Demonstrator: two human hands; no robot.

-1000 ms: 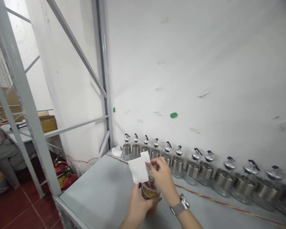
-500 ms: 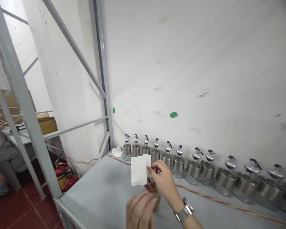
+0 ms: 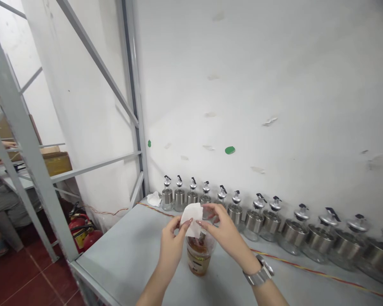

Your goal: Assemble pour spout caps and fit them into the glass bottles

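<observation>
A folded white paper tissue [image 3: 192, 216] is held up between my two hands, a little above the table. My left hand [image 3: 172, 240] pinches its left edge, thumb in front and fingers behind. At the tissue's right edge, the thumb and fingers of my right hand [image 3: 225, 227] close on it; a metal-banded watch [image 3: 260, 272] is on that wrist. Just below and behind the tissue stands a clear plastic cup [image 3: 199, 261] with brown contents and a printed side. The tissue and my right hand partly hide the cup's top.
Several glass bottles with steel sleeves and pour spouts [image 3: 255, 216] line the wall. A crumpled tissue [image 3: 154, 198] lies at the table's back left corner. A red-yellow twisted wire [image 3: 293, 265] crosses the grey table [image 3: 130, 255]. Metal rack posts and fire extinguishers [image 3: 83, 231] are at left, with another person beyond.
My left hand has risen from the front edge and taken the tissue's left side. The tissue has bent, and the cup is more visible. The view has shifted slightly.
</observation>
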